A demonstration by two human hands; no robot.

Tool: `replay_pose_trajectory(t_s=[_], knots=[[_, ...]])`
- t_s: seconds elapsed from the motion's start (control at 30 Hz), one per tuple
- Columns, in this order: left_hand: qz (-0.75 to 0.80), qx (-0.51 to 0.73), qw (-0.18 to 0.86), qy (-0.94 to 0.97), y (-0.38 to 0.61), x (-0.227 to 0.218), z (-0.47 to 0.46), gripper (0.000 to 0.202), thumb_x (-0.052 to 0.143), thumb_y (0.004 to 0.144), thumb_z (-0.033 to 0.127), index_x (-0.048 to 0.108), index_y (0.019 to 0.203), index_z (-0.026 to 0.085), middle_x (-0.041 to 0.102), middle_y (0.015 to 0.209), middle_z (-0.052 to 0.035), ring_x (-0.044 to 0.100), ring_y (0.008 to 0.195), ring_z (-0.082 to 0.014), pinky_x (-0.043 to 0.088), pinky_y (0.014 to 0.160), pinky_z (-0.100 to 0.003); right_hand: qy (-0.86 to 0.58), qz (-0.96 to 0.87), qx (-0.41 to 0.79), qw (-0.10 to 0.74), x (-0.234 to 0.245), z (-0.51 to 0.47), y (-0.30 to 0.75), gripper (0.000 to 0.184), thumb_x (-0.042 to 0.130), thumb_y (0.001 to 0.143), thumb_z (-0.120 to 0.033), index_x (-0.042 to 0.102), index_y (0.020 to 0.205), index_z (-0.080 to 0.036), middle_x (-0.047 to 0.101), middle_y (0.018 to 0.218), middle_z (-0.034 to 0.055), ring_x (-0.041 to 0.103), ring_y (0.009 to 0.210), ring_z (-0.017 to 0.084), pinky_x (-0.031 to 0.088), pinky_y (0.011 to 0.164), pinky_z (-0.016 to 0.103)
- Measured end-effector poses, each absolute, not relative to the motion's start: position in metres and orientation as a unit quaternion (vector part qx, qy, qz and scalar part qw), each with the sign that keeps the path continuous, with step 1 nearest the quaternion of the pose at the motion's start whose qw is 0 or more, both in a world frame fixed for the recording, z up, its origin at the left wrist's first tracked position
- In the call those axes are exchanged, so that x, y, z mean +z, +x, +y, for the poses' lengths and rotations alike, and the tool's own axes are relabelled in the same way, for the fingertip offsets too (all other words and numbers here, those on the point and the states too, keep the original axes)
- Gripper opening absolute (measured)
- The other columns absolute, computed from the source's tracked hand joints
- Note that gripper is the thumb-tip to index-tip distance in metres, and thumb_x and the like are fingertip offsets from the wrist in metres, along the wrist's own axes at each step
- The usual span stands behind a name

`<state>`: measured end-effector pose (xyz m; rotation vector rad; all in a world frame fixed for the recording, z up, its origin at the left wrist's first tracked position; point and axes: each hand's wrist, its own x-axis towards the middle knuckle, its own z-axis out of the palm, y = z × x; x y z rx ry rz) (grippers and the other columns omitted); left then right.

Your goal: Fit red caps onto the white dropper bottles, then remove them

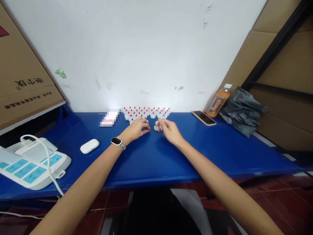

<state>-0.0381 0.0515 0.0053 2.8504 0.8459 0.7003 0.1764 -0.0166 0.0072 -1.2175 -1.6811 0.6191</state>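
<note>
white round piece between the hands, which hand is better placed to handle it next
Probably the right hand: its fingertips are at the white round piece, while the left hand sits apart from it, beside the red-tipped pieces.

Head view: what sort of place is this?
Probably a simple indoor workbench: a blue table against a white wall, with many small red-tipped white pieces clustered on it and printed cardboard at left.

White wall (pixel 146 49), marked with tape remnants (pixel 145 92), stands beyond the fingers (pixel 144 125). Blue tabletop (pixel 156 160) extends beneath them; red tiled floor (pixel 278 202) lies lower. Brown cardboard (pixel 24 55) stands left of them, black frame (pixel 274 49) right.
</note>
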Motion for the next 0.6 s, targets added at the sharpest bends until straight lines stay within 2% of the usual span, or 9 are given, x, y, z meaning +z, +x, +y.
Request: replay_pose_trajectory(t_s=[0.1,0.17,0.23,0.33,0.5,0.6], knots=[[0.284,0.240,0.015,0.928,-0.035,0.004,0.046,0.032,0.063,0.091,0.041,0.066,0.116,0.021,0.059,0.116,-0.0095,0.054,0.110,-0.0252,0.046,0.100,-0.040,-0.500,-0.684,0.249,0.470,0.006,-0.015,0.178,0.055,0.037,0.097,-0.065,0.069,0.090,-0.021,0.067,0.075,0.0013,0.059,0.068,0.014,0.043,0.064,0.025],[0.304,0.223,0.001,0.926,-0.034,0.001,0.042,0.043,0.057,0.094,0.047,0.059,0.128,0.020,0.057,0.119,-0.0114,0.056,0.107,-0.0253,0.047,0.097,-0.040,-0.506,-0.680,0.245,0.471,0.005,-0.014,0.179,0.055,0.037,0.097,-0.065,0.069,0.088,-0.021,0.067,0.075,0.0013,0.059,0.068,0.015,0.043,0.063,0.025],[0.332,0.195,-0.005,0.923,-0.033,-0.003,0.041,0.046,0.050,0.097,0.049,0.055,0.131,0.019,0.057,0.118,-0.0120,0.060,0.099,-0.0242,0.049,0.091,-0.039,-0.517,-0.673,0.242,0.470,0.005,-0.012,0.181,0.056,0.037,0.097,-0.066,0.069,0.087,-0.021,0.067,0.075,0.0013,0.059,0.066,0.015,0.042,0.062,0.025],[0.359,0.176,0.010,0.917,-0.033,-0.007,0.041,0.043,0.045,0.099,0.049,0.055,0.128,0.020,0.060,0.115,-0.0109,0.063,0.095,-0.0230,0.049,0.086,-0.035,-0.527,-0.666,0.239,0.471,0.003,-0.008,0.183,0.056,0.037,0.096,-0.066,0.069,0.088,-0.021,0.067,0.073,0.0011,0.060,0.066,0.015,0.043,0.064,0.025],[0.362,0.183,0.058,0.912,-0.032,-0.005,0.044,0.029,0.043,0.101,0.038,0.059,0.115,0.018,0.065,0.104,-0.0096,0.064,0.089,-0.0235,0.048,0.081,-0.035,-0.531,-0.666,0.234,0.469,0.004,-0.003,0.185,0.057,0.035,0.097,-0.066,0.070,0.092,-0.021,0.067,0.076,0.0014,0.059,0.067,0.015,0.043,0.067,0.026],[0.349,0.195,0.068,0.914,-0.029,-0.002,0.046,0.024,0.043,0.101,0.036,0.059,0.107,0.019,0.065,0.096,-0.0079,0.063,0.083,-0.0224,0.046,0.075,-0.033,-0.536,-0.682,0.182,0.464,0.012,0.004,0.187,0.059,0.033,0.098,-0.064,0.073,0.094,-0.021,0.065,0.083,0.0040,0.059,0.077,0.017,0.044,0.074,0.028]])
